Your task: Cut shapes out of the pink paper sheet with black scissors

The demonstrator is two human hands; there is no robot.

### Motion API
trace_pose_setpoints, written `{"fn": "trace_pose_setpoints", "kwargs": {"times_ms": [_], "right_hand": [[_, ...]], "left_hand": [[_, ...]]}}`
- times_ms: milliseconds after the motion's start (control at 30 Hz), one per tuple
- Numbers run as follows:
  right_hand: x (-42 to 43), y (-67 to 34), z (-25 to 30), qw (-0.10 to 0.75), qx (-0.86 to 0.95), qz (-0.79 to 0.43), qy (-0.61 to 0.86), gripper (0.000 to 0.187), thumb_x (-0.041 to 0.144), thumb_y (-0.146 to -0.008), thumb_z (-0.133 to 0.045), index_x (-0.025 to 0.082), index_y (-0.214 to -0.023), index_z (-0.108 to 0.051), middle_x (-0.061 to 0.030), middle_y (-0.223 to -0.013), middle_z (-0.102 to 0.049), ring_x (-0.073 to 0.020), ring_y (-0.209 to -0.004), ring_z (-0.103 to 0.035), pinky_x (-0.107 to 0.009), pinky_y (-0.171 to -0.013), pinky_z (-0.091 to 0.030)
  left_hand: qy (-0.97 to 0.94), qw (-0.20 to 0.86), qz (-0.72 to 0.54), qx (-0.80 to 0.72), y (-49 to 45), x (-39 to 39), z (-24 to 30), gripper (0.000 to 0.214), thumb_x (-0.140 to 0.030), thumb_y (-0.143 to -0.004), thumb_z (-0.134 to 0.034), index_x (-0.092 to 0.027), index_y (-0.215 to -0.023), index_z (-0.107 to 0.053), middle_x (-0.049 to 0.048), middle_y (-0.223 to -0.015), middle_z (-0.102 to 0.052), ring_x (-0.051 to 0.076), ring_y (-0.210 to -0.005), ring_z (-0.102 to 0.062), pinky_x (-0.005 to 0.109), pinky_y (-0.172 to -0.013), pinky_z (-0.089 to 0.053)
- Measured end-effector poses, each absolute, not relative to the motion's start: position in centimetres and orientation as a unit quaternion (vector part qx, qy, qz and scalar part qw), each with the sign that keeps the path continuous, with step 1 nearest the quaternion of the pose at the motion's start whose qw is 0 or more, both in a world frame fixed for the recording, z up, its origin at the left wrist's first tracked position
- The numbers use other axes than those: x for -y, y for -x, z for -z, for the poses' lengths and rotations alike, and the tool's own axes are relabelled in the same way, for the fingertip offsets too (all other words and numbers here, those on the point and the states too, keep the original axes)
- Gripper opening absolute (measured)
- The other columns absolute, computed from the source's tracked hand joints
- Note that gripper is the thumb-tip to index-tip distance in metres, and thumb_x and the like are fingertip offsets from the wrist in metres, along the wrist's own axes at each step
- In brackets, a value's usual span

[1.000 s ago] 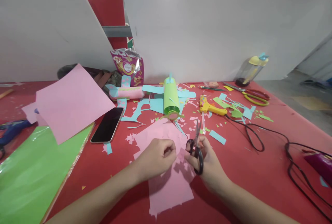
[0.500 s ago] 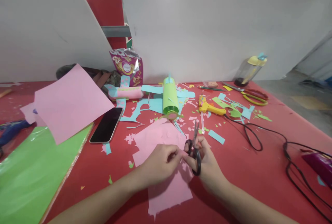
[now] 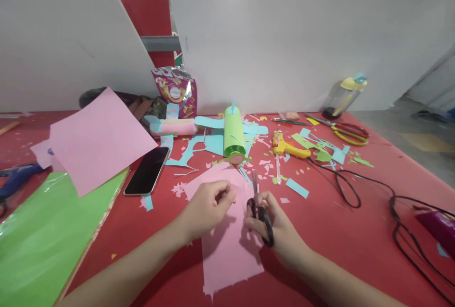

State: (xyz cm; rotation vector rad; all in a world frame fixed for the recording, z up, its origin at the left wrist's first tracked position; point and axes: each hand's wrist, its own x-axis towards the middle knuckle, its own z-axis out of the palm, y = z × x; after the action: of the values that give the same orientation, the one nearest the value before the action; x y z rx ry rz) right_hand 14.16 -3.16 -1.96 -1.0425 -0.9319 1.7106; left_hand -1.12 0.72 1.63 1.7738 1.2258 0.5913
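Note:
My right hand [image 3: 280, 231] is closed around the handles of black-handled scissors [image 3: 263, 217], whose blades point away from me. To its left, my left hand [image 3: 206, 210] has thumb and fingers pinched together; whatever lies between the fingertips is too small to make out. Both hands hover over a pink sheet of paper [image 3: 231, 259] with jagged, cut edges. Just beyond the sheet stands a toy plane built from a green paper tube [image 3: 233, 129] with light blue wings. A second paper plane, pink [image 3: 179, 127] with spotted blue parts, lies to its left.
A yellow glue gun [image 3: 289, 149] trails a black cable [image 3: 373, 181] at right. Pliers [image 3: 350, 135] and a clear bottle [image 3: 343, 98] sit behind. Leftward are a phone [image 3: 147, 172], pink paper [image 3: 103, 141], a green sheet pack [image 3: 53, 236] and a snack bag [image 3: 177, 91]. Paper scraps are scattered about.
My hands have moved apart at the fingertips. The left hand has shifted left and slightly away from me; the right has moved a little left with the scissors.

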Motion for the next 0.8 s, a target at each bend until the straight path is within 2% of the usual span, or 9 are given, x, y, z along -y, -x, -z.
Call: {"fn": "trace_pose_setpoints", "kwargs": {"times_ms": [133,300,467,700,800], "right_hand": [[3.5,-14.2,2.6,0.439,0.366,-0.737,0.360,0.031,0.039,-0.069,-0.060,0.023,-0.076,-0.034,0.0051,-0.065,-0.045,-0.0090,-0.056,-0.047,-0.024,-0.056,-0.038],[3.8,-14.5,2.8,0.408,0.398,-0.767,0.293,0.028,0.039,-0.070,-0.060,0.023,-0.080,-0.039,0.0012,-0.079,-0.046,-0.0100,-0.065,-0.048,-0.027,-0.064,-0.038],[3.7,-14.6,2.5,0.371,0.414,-0.776,0.298,0.029,0.039,-0.069,-0.061,0.022,-0.079,-0.040,0.0022,-0.078,-0.045,-0.0107,-0.068,-0.047,-0.027,-0.066,-0.036],[3.8,-14.7,2.2,0.376,0.406,-0.780,0.294,0.029,0.041,-0.069,-0.061,0.022,-0.079,-0.040,0.0017,-0.078,-0.045,-0.0101,-0.067,-0.046,-0.026,-0.066,-0.036],[3.8,-14.7,2.4,0.368,0.414,-0.780,0.292,0.028,0.041,-0.070,-0.059,0.022,-0.080,-0.040,0.0016,-0.078,-0.045,-0.0101,-0.067,-0.046,-0.026,-0.066,-0.036]], "left_hand": [[-0.686,0.437,-0.275,-0.512,1.5,-1.0,-2.3,0.024,-0.026,-0.078,-0.037,-0.016,-0.057,-0.038,-0.0047,-0.053,-0.034,0.008,-0.051,-0.033,0.019,-0.047,-0.028],[-0.684,0.423,-0.283,-0.522,1.5,-1.0,-2.4,0.024,-0.027,-0.079,-0.038,-0.015,-0.057,-0.040,-0.0049,-0.053,-0.034,0.007,-0.051,-0.032,0.019,-0.048,-0.028],[-0.713,0.394,-0.247,-0.524,1.4,-0.6,-2.5,0.027,-0.029,-0.079,-0.038,-0.014,-0.058,-0.045,-0.0051,-0.050,-0.033,0.007,-0.048,-0.030,0.019,-0.046,-0.025],[-0.736,0.389,-0.232,-0.503,1.2,-0.5,-2.8,0.029,-0.023,-0.077,-0.038,-0.016,-0.050,-0.031,-0.0061,-0.047,-0.025,0.006,-0.044,-0.024,0.020,-0.043,-0.019],[-0.738,0.390,-0.229,-0.500,1.1,-0.5,-2.8,0.028,-0.023,-0.077,-0.038,-0.016,-0.050,-0.032,-0.0059,-0.047,-0.025,0.007,-0.044,-0.024,0.020,-0.043,-0.019]]}}
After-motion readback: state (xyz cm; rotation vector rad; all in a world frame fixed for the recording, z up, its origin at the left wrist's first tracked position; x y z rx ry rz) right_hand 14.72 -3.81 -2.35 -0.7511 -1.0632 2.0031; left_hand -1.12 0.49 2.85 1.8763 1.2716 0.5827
